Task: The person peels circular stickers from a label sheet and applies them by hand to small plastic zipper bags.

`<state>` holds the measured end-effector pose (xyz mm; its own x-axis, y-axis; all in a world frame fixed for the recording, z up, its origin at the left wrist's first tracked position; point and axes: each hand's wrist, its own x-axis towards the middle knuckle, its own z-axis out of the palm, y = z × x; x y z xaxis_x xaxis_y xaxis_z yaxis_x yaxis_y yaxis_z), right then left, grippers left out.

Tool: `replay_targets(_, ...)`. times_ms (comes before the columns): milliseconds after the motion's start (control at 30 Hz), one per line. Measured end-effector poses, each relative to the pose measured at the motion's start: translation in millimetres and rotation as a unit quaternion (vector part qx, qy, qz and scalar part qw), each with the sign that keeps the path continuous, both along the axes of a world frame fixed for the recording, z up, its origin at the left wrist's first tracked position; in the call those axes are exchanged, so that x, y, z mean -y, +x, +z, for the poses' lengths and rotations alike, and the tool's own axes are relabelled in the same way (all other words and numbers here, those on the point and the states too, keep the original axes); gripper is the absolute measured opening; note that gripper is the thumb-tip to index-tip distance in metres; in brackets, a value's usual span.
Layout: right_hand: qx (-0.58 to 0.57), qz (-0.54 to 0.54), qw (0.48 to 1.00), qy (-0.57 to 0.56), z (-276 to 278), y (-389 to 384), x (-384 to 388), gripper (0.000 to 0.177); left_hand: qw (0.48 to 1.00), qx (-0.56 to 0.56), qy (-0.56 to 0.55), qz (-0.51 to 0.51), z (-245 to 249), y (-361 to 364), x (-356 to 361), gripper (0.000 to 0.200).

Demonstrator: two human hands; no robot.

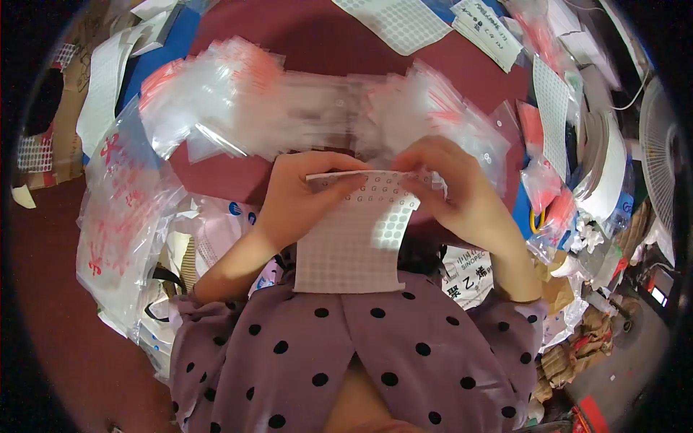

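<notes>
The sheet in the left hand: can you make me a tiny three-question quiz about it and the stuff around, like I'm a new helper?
1. Which end of the sheet does the left hand hold in the picture, upper or lower?
2. True or false: a fan stands at the picture's right side.
3. Which letter is printed on it? A) K B) G C) W

Key: 1. upper; 2. true; 3. B

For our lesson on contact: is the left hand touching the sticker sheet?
Touching: the head view shows the left hand pinching the sticker sheet by its top edge, thumb across the front.
</notes>
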<state>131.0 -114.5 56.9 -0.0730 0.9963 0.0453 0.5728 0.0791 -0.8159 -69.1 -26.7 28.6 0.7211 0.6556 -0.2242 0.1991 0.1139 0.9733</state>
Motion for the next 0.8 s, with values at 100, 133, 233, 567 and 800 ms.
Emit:
replay_targets(100, 0.024, -0.011, 1.0, -0.014, 5, -5, -1, 0.017, 1.0, 0.004, 0.014, 0.02, -1, 1, 2, 0.015)
replay_targets(133, 0.054, -0.021, 0.998, -0.013, 6, -8, -2, 0.017, 0.999, 0.011, 0.021, 0.024, -1, 1, 2, 0.015)
replay_targets(233, 0.082, -0.026, 0.996, -0.027, 6, -16, -1, 0.016, 0.999, 0.014, 0.019, 0.033, 0, -1, 3, 0.014)
replay_targets(567, 0.08, -0.031, 0.996, 0.015, 4, -23, -4, 0.021, 0.998, -0.006, -0.028, 0.047, -1, -8, 1, 0.014)
replay_targets(800, 0.084, -0.018, 0.996, -0.002, 4, -28, -7, 0.023, 0.997, 0.012, -0.059, 0.052, -4, -13, -2, 0.015)
